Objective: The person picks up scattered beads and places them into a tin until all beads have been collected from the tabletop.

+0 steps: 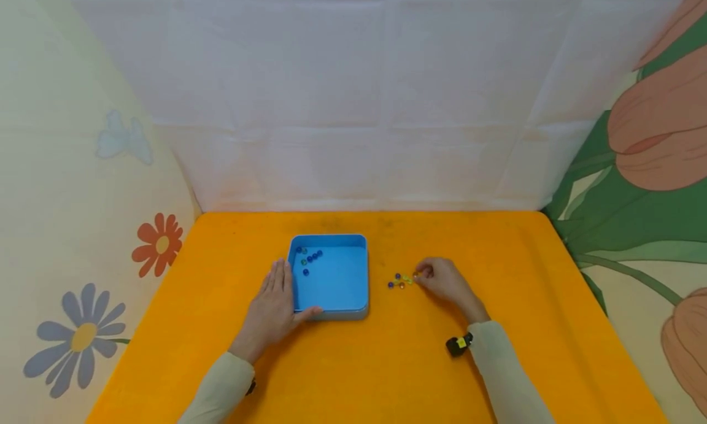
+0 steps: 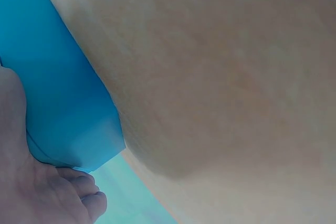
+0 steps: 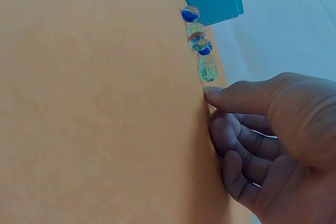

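Observation:
A square blue box (image 1: 334,283) stands on the orange tabletop with several marbles (image 1: 315,256) in its far left part, mostly dark blue. My left hand (image 1: 273,307) lies along the box's left side with straight fingers, its thumb on the near rim. In the left wrist view, the blue box wall (image 2: 63,87) shows beside that hand. To the right of the box lies a small cluster of blue, greenish and orange marbles (image 3: 208,72). At its right end my right hand (image 1: 444,281) pinches a marble (image 1: 416,275) between thumb and index finger, mostly hidden by the fingertips.
The orange tabletop (image 1: 342,375) ends at a white cloth backdrop (image 1: 353,166) behind the box. Flower-printed cloth (image 1: 83,227) hangs at the left, with more (image 1: 652,227) at the right. A black wrist camera (image 1: 457,346) sits by the right cuff.

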{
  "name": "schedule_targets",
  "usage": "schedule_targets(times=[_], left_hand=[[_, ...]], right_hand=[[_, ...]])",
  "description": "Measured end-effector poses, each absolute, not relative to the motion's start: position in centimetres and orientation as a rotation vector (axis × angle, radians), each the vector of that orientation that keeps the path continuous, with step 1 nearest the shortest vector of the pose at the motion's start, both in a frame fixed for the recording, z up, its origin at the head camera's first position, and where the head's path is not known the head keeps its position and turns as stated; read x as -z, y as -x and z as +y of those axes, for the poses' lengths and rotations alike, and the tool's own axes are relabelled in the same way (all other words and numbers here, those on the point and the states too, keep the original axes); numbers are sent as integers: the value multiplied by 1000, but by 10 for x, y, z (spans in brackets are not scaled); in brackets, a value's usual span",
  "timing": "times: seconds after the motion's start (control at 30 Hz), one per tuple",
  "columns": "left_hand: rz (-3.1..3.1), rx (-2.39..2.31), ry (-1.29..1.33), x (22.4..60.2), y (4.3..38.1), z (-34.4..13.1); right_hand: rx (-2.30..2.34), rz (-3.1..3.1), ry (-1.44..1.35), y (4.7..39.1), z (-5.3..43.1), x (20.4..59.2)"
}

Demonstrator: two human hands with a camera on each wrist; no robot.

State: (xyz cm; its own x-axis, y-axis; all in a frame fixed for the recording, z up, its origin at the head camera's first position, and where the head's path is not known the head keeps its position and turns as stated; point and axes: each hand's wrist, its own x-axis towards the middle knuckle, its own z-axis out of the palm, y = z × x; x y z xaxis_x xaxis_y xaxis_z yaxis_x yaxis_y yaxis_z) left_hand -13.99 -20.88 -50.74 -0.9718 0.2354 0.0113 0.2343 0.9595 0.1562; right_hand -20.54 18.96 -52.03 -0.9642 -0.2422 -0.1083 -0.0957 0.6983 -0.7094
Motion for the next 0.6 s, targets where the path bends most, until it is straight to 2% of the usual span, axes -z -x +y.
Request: schedule_targets(times=[0.6], left_hand=[[3114,-259,-382,509,140,-210]], right_hand=[[1170,2679,249,206,191,521]])
